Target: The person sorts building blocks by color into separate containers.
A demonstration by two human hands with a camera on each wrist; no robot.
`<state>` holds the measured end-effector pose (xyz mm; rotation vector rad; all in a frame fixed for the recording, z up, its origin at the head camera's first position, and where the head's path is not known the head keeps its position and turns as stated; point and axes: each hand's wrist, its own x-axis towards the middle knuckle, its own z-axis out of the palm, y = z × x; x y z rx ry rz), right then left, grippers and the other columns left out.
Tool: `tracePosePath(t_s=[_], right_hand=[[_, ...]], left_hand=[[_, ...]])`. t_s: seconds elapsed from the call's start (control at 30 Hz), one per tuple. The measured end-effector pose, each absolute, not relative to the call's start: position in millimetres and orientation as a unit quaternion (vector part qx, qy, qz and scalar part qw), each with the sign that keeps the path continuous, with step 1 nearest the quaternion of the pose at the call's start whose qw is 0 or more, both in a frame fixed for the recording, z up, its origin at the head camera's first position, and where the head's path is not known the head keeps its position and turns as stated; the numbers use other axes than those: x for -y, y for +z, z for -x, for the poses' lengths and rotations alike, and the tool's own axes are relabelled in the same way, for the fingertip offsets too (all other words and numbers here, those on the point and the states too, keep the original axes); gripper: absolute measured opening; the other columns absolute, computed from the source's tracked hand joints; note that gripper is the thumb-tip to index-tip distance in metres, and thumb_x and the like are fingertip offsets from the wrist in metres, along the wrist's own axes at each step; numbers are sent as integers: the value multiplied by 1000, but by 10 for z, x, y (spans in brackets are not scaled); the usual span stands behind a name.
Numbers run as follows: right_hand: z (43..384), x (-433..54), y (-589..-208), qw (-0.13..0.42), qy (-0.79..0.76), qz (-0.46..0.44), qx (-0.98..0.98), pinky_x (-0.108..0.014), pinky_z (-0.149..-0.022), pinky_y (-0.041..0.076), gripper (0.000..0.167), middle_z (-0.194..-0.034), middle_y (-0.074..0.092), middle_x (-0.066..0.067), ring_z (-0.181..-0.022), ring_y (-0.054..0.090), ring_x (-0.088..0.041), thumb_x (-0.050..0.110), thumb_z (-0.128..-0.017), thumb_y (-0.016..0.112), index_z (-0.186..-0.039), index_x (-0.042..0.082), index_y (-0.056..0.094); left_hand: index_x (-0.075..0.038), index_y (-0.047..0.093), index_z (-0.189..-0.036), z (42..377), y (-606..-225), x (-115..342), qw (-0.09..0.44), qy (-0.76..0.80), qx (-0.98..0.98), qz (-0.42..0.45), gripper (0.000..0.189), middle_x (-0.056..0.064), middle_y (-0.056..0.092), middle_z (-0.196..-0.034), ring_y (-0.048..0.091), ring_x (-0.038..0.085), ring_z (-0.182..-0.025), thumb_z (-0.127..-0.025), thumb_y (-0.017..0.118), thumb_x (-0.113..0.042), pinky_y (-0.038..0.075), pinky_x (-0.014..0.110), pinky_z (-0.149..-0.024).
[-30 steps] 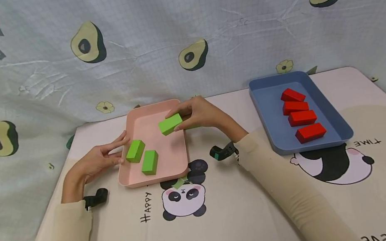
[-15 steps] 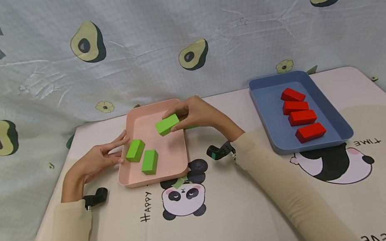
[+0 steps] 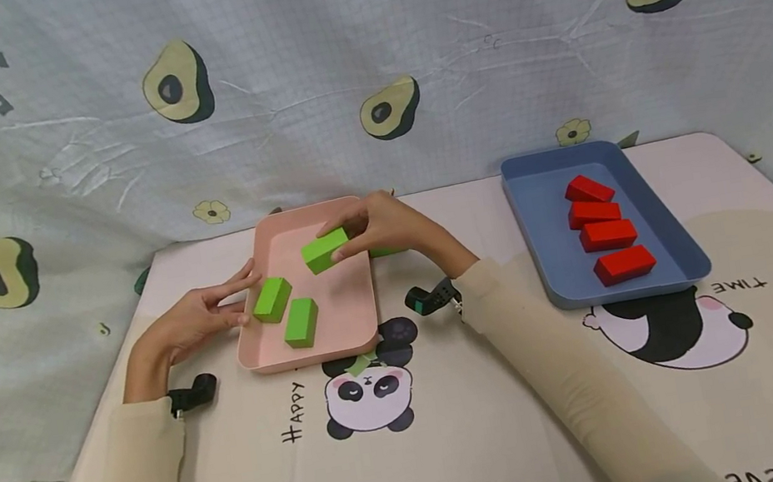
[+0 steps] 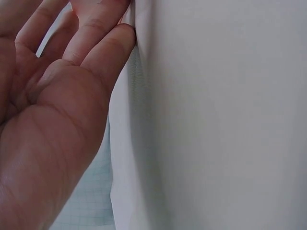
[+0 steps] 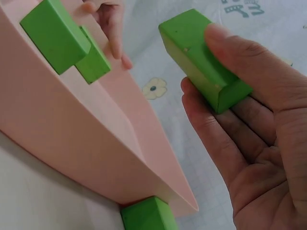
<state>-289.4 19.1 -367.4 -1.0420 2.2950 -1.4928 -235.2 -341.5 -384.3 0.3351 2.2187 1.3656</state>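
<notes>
My right hand [image 3: 384, 224] pinches a green block [image 5: 204, 57] between thumb and fingers, held above the pink tray [image 3: 345, 340]. Two more green blocks lie inside that tray, one [image 3: 272, 299] near its left wall and another [image 3: 302, 323] beside it. At the tray's left side, my left hand [image 3: 197, 320] rests its fingertips on the rim, fingers mostly extended. In the left wrist view that hand [image 4: 57, 105] shows its palm. Outside the tray's right wall sits one more green block [image 5: 148, 214], largely hidden behind my right hand in the head view.
A blue tray [image 3: 547, 249] stands to the right, holding several red blocks [image 3: 625, 265] in a column. A pale cloth with panda prints [image 3: 369, 399] covers the table. Behind it hangs a curtain [image 3: 282, 63] with avocado prints.
My right hand has moved left with the green block, carrying it further over the pink tray. The left hand stays at the rim.
</notes>
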Motion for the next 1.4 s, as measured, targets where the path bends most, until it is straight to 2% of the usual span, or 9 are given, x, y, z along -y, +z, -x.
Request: tracePosePath(t_s=[0.1,0.3,0.37,0.63,0.77,1.1,1.4], right_hand=[[2913,-161,-3666,108,-502,356,-781,-28,-80,55,39,-105,75,0,-90,70,-15,26,-82,87,-118,14,77],[2967,-87,-3663,82,-496,373,-780,-25,-90,55,38,-118,73,3,-104,66,-11,26,-83,87,-118,15,78],[2985,-66,-3666,74,-498,375,-779,-26,-91,54,38,-119,73,3,-103,66,-12,25,-83,87,-118,14,78],[3038,-27,-3669,95,-504,370,-774,-27,-90,55,38,-116,74,-2,-98,68,-15,21,-84,85,-120,11,77],[3059,-14,-3667,108,-496,359,-783,-28,-86,55,40,-111,76,-1,-94,70,-14,24,-83,86,-120,12,76],[3099,41,-3680,92,-472,384,-788,-27,-84,56,39,-104,78,4,-90,72,-10,28,-79,89,-114,15,80],[3095,111,-3663,82,-447,420,-786,-25,-81,56,39,-106,77,2,-88,70,-9,26,-81,88,-117,14,78]], left_hand=[[-10,39,-155,2352,-3842,3414,255,503,-817,-122,72,-9,13,-169,8,27,-155,-92,75,-8,42,10,-92],[-10,39,-155,2355,-3849,3420,254,502,-818,-120,73,-9,13,-169,9,27,-155,-92,75,-8,42,10,-93],[-10,39,-155,2357,-3851,3422,253,502,-818,-122,73,-8,13,-169,8,27,-156,-92,75,-8,41,10,-94],[-10,39,-155,2356,-3840,3422,252,498,-821,-122,73,-7,13,-169,7,27,-156,-92,75,-8,42,10,-94],[-11,40,-155,2356,-3839,3423,252,495,-823,-121,73,-7,13,-169,5,27,-156,-92,75,-9,41,9,-96],[-9,39,-155,2373,-3870,3446,252,498,-819,-134,71,-5,12,-170,2,28,-156,-93,73,-8,37,7,-99],[-11,39,-155,2371,-3868,3464,253,492,-823,-128,72,-8,14,-169,6,27,-156,-92,74,-9,38,8,-97]])
